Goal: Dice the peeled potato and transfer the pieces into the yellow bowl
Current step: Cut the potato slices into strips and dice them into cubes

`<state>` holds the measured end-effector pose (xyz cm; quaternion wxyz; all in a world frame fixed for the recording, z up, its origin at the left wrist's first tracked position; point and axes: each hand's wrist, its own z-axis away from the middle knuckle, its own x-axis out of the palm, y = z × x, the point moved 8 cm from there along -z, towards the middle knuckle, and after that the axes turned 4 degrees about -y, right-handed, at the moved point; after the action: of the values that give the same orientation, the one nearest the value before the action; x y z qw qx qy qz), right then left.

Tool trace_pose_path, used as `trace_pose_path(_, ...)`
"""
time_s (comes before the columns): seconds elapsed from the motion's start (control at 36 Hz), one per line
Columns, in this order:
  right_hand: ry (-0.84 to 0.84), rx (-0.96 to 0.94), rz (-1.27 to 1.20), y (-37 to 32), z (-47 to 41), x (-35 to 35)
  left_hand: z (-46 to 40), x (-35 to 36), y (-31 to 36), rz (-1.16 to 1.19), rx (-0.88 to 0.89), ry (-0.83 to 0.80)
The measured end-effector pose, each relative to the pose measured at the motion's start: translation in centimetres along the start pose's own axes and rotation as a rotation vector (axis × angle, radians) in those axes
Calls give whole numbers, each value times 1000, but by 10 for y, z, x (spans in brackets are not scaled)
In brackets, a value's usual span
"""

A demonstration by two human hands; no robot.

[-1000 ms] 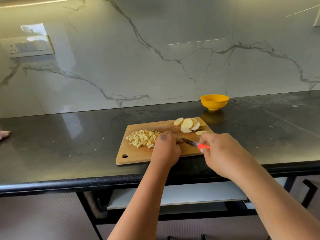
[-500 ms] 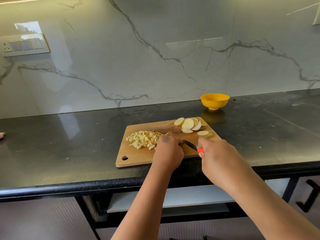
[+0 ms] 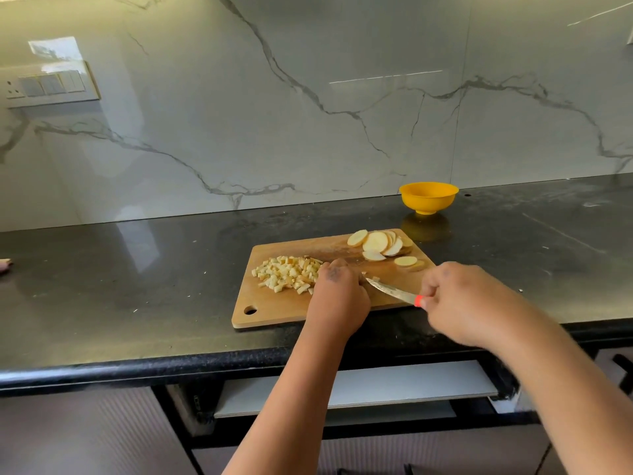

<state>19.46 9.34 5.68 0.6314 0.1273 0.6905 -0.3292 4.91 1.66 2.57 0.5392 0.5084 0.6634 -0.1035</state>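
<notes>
Near the centre of the frame we see the left hand (image 3: 337, 296) curled knuckles-up on the wooden cutting board (image 3: 274, 310); what it pins beneath is hidden from us. Our right hand (image 3: 459, 303) grips the red handle of the knife (image 3: 394, 289), whose blade now lies lower and flatter than half a second ago, its tip beside the left fingers. The diced potato (image 3: 287, 274) sits heaped left of that hand, the potato slices (image 3: 380, 245) at the board's upper right corner, unchanged. The yellow bowl (image 3: 428, 197) stands on the dark desk (image 3: 137, 286) behind the board, apart from it.
</notes>
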Motion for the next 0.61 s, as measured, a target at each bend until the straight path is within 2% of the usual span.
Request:
trace_pose_path(0.22, -129, -59, -308, 47, -3, -29, 0, -4, -5, 14, 7, 88)
trace_pose_path(0.33, -2, -50, -495, 60, -16, -34, -5, -12, -6, -21, -6, 144)
trace_pose_path(0.44, 136, -125, -487, 47, -32, -23, -10, -23, 0, -85, 1, 241)
trace_pose_path(0.5, 209, -160, -457, 39, -40, -12, -14, -22, 10, -79, 51, 193)
trace_pose_path(0.61, 369, -208, -420, 20, -47, 8, -29, 6, 23, -111, 103, -123)
